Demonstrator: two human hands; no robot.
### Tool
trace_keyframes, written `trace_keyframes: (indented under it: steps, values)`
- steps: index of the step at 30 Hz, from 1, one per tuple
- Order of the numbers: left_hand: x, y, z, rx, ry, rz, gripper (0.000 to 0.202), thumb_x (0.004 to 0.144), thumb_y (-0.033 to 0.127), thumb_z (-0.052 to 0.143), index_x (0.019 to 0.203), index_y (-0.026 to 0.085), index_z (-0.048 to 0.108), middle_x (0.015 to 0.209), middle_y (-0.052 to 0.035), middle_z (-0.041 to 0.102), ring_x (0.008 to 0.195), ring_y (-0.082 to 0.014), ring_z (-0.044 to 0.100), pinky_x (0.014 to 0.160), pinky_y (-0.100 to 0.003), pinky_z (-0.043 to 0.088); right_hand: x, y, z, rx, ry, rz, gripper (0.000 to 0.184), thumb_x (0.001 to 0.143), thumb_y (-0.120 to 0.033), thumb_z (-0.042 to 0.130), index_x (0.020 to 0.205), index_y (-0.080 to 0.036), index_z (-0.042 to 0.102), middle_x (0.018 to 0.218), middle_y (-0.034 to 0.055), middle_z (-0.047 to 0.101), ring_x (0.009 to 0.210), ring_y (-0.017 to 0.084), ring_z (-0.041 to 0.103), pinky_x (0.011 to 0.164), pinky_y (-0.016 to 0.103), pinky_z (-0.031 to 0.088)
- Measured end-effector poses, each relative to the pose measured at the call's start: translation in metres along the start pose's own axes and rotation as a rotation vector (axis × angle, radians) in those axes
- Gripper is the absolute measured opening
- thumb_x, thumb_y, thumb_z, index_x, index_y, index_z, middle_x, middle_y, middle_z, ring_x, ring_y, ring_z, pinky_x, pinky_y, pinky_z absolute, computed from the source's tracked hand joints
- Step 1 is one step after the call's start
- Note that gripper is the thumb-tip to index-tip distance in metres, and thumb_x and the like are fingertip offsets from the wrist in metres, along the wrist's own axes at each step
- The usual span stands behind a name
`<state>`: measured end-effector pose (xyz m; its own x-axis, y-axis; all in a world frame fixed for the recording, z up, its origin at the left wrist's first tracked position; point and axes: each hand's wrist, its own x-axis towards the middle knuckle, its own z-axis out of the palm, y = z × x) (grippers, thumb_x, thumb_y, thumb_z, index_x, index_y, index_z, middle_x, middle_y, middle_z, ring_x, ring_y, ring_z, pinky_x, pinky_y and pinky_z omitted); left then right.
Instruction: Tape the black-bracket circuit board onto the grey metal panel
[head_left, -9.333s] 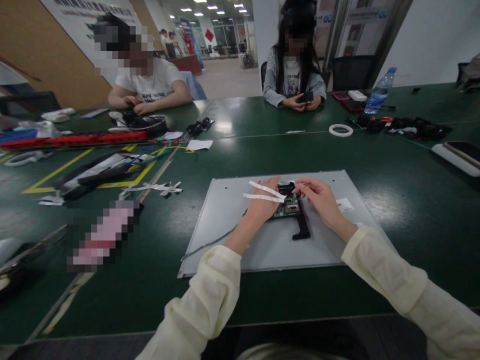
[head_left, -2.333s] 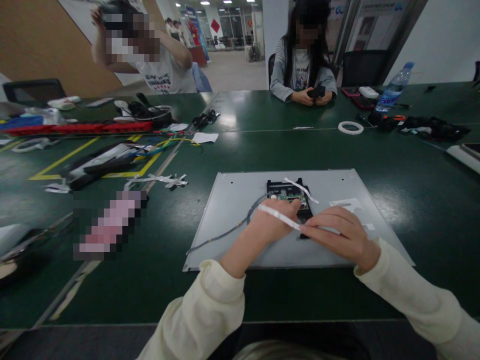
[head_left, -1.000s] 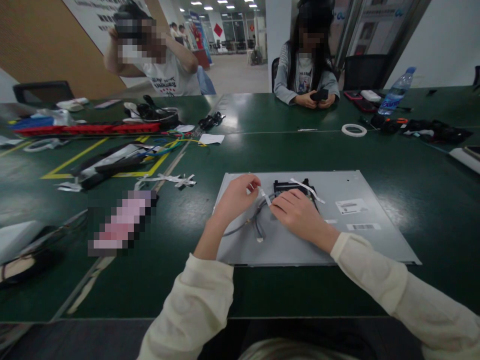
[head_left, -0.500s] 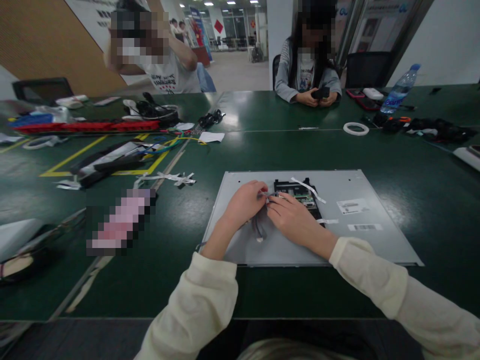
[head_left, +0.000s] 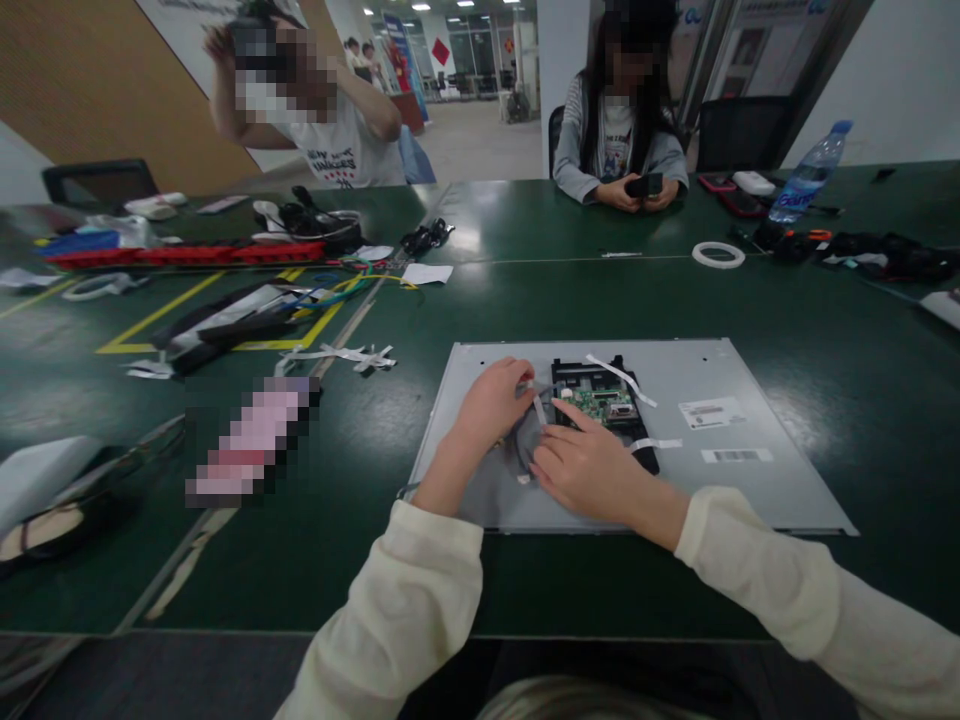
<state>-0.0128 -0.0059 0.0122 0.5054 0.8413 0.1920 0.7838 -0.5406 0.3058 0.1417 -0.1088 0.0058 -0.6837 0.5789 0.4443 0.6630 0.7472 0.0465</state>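
Note:
A grey metal panel (head_left: 675,490) lies flat before me, with a green circuit board (head_left: 596,405) set in a black frame near its middle. My left hand (head_left: 495,405) is closed in a pinch on the upper end of a short whitish tape strip (head_left: 539,410). Grey cable (head_left: 519,445) loops under and beside the strip, a pale connector (head_left: 523,479) at its lower end. My right hand (head_left: 589,465) rests left of the frame's lower part, index finger stretched toward the strip, the other fingers bent beside the cable; its grip looks loose.
White tape strips (head_left: 622,378) stick out from the frame. A pixelated pink phone-like object (head_left: 255,435) lies to the left, near tangled tape (head_left: 360,357) and a black bundle (head_left: 225,325). Across the table are a tape roll (head_left: 718,255), a bottle (head_left: 811,172) and two people.
My right hand has drawn down and its index finger has straightened, uncovering more of the circuit board and the tape strip. My left hand keeps its pinch. The view has shifted slightly.

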Motion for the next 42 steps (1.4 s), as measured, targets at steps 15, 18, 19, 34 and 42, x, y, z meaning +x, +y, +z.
trace_keyframes:
  steps: [15,18,19,34,42]
  values:
    - [-0.001,-0.001,0.002,0.138,0.026,-0.013,0.019,0.084,0.033,0.056,0.094,0.017,0.055,0.094,-0.0071,0.057,0.089,-0.0216,0.054,0.080,-0.032,0.043,0.001,-0.019,-0.005,0.387,-0.098,-0.324,0.025,0.089,-0.028,0.047,0.106,-0.015,0.060,0.118,0.0107,0.057,0.122,0.023,0.040,0.102,0.042,0.034]
    - [0.000,-0.005,0.004,0.153,0.015,0.005,0.019,0.085,0.033,0.056,0.094,0.017,0.055,0.095,-0.0074,0.056,0.091,-0.0223,0.053,0.082,-0.033,0.042,0.001,-0.019,-0.005,0.396,-0.128,-0.324,0.025,0.088,-0.026,0.048,0.108,-0.014,0.059,0.121,0.0112,0.056,0.124,0.023,0.039,0.101,0.041,0.036]
    - [0.000,-0.006,0.005,0.152,0.012,0.005,0.019,0.085,0.034,0.056,0.094,0.017,0.054,0.095,-0.0073,0.056,0.091,-0.0223,0.053,0.082,-0.034,0.042,0.002,-0.019,-0.005,0.399,-0.132,-0.322,0.026,0.088,-0.026,0.049,0.109,-0.014,0.059,0.121,0.0113,0.055,0.125,0.023,0.038,0.101,0.041,0.036]
    - [-0.001,-0.002,0.004,0.200,0.084,-0.065,0.022,0.093,0.034,0.041,0.089,0.016,0.053,0.089,-0.0085,0.058,0.084,-0.0219,0.054,0.073,-0.033,0.041,0.000,-0.019,-0.008,0.412,-0.133,-0.249,0.031,0.089,-0.021,0.046,0.116,-0.012,0.058,0.133,0.0109,0.049,0.135,0.026,0.025,0.111,0.043,0.026]
    - [-0.002,-0.013,0.001,-0.008,-0.025,0.119,0.026,0.085,0.043,0.056,0.091,0.019,0.052,0.088,-0.0050,0.057,0.081,-0.0193,0.054,0.074,-0.031,0.042,0.000,-0.019,-0.007,0.410,-0.150,-0.256,0.031,0.089,-0.021,0.046,0.117,-0.012,0.057,0.133,0.0117,0.049,0.135,0.026,0.026,0.109,0.044,0.031]
